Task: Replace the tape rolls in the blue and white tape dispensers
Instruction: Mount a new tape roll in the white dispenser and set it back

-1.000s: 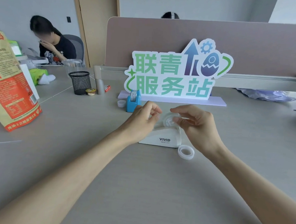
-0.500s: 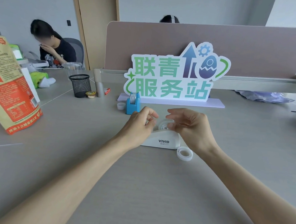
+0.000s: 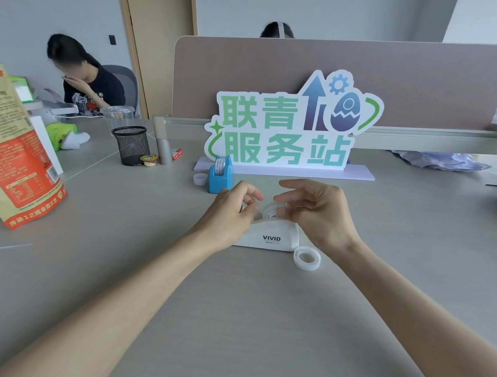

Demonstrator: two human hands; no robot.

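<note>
The white dispenser (image 3: 270, 236), marked "VIVID", sat mid-desk (image 3: 234, 317) with a roll (image 3: 272, 211) seated in its top. The right hand (image 3: 318, 215) curled loosely at that roll; the left hand (image 3: 228, 213) pinched fingers together beside it, on what I cannot tell. A spare roll (image 3: 307, 258) lay just right. Behind stood the blue dispenser (image 3: 219, 176), then a sign (image 3: 291, 124) reading "联青服务站".
</note>
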